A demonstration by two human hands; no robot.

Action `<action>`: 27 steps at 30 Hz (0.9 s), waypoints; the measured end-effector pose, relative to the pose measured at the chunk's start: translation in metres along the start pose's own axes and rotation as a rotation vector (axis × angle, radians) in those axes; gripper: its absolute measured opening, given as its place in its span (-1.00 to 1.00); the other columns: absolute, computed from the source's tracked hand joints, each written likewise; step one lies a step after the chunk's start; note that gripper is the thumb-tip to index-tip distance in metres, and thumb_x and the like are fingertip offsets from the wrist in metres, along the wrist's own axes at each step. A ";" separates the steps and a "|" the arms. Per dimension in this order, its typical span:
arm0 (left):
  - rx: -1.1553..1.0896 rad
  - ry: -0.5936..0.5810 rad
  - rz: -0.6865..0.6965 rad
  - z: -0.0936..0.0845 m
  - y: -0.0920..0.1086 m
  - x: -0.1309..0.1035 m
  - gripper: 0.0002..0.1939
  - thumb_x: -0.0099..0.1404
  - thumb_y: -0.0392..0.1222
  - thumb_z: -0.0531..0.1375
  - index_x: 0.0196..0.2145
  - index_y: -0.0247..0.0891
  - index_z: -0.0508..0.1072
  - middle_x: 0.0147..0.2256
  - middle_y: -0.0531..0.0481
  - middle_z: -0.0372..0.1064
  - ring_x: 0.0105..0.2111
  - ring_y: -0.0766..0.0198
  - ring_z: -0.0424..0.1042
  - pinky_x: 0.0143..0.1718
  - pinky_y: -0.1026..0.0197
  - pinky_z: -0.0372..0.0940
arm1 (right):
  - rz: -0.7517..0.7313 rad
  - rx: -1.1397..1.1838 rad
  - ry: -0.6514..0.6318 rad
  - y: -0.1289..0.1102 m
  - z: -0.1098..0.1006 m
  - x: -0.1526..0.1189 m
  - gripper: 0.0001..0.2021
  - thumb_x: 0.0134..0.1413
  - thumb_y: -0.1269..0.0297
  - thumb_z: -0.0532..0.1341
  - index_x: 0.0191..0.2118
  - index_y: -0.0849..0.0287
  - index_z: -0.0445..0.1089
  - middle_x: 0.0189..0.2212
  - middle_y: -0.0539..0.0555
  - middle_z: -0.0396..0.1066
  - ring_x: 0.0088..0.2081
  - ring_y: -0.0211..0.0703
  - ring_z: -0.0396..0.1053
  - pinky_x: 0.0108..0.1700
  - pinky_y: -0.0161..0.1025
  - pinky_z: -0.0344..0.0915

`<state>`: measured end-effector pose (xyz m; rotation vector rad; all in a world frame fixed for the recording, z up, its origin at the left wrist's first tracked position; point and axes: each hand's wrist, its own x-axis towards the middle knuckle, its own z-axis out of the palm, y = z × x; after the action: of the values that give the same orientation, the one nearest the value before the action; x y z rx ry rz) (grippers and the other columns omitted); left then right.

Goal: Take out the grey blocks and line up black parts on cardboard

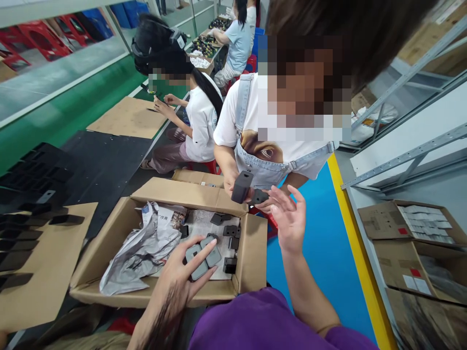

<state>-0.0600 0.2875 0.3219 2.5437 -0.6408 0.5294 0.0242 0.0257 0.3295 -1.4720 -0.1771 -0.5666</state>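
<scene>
Over an open cardboard box (109,253), my left hand (189,265) is wrapped round two grey plastic parts (204,257), which lie side by side under its fingers. My right hand (290,216) is raised at the box's right, its fingers apart and nothing in the palm. Just beyond its fingertips, a person facing me holds a black block (242,186) and a smaller dark part (259,196). Several black parts (230,231) lie along the box's right side, beside crumpled paper (142,253).
Rows of black parts (18,243) stand on cardboard at the left, near a dark table (105,155). A person wearing headgear sits farther back, handling a small object. Cartons (383,218) fill a rack at the right. Blue floor (324,243) shows beyond my right arm.
</scene>
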 end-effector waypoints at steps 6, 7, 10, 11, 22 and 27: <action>-0.036 -0.009 0.005 0.002 -0.001 0.005 -0.54 0.36 -0.23 0.22 0.19 -0.03 0.39 0.02 -0.21 0.43 -0.03 0.04 0.54 -0.07 0.07 0.52 | 0.151 0.119 0.029 -0.011 0.002 -0.005 -0.53 0.17 0.29 0.33 0.16 0.07 0.23 -0.07 0.18 0.61 -0.06 -0.06 0.60 0.02 -0.03 0.55; -0.042 -0.011 -0.002 0.002 -0.001 0.006 -0.53 0.36 -0.22 0.22 0.20 -0.01 0.39 0.02 -0.20 0.44 -0.03 0.05 0.54 -0.07 0.08 0.52 | 0.166 0.130 0.034 -0.012 0.002 -0.005 -0.54 0.17 0.29 0.33 0.15 0.07 0.24 -0.11 0.16 0.62 -0.08 -0.07 0.61 0.01 -0.04 0.55; -0.041 -0.016 -0.008 0.001 -0.001 0.006 -0.52 0.36 -0.21 0.22 0.21 0.01 0.38 0.03 -0.18 0.44 -0.02 0.06 0.54 -0.05 0.07 0.51 | 0.199 0.151 0.038 -0.013 0.003 -0.005 -0.56 0.17 0.27 0.34 0.13 0.07 0.26 -0.18 0.10 0.64 -0.12 -0.09 0.62 0.00 -0.05 0.57; -0.040 -0.015 -0.006 0.001 -0.001 0.006 -0.52 0.36 -0.20 0.22 0.21 0.01 0.39 0.03 -0.18 0.44 -0.02 0.06 0.54 -0.05 0.07 0.51 | 0.205 0.152 0.036 -0.013 0.003 -0.005 -0.56 0.17 0.27 0.34 0.13 0.06 0.27 -0.18 0.09 0.64 -0.13 -0.10 0.62 -0.01 -0.05 0.57; -0.060 -0.017 0.008 -0.002 0.002 0.009 -0.55 0.36 -0.20 0.23 0.20 -0.05 0.40 0.04 -0.18 0.41 -0.01 0.09 0.52 -0.03 0.09 0.50 | 0.188 0.198 -0.011 -0.029 0.010 -0.014 -0.53 0.07 0.31 0.41 0.09 0.01 0.34 -0.33 -0.04 0.65 -0.33 -0.17 0.63 -0.19 -0.20 0.60; -0.096 -0.013 0.021 -0.004 0.007 0.013 -0.55 0.35 -0.20 0.25 0.18 -0.07 0.42 0.05 -0.20 0.40 0.00 0.07 0.51 -0.02 0.05 0.49 | 0.243 0.195 -0.029 -0.036 0.011 -0.017 -0.57 0.11 0.27 0.39 0.09 0.04 0.37 -0.32 -0.02 0.65 -0.31 -0.14 0.63 -0.16 -0.13 0.61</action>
<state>-0.0540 0.2794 0.3332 2.4552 -0.6812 0.4785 -0.0047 0.0407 0.3547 -1.2892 -0.0721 -0.3222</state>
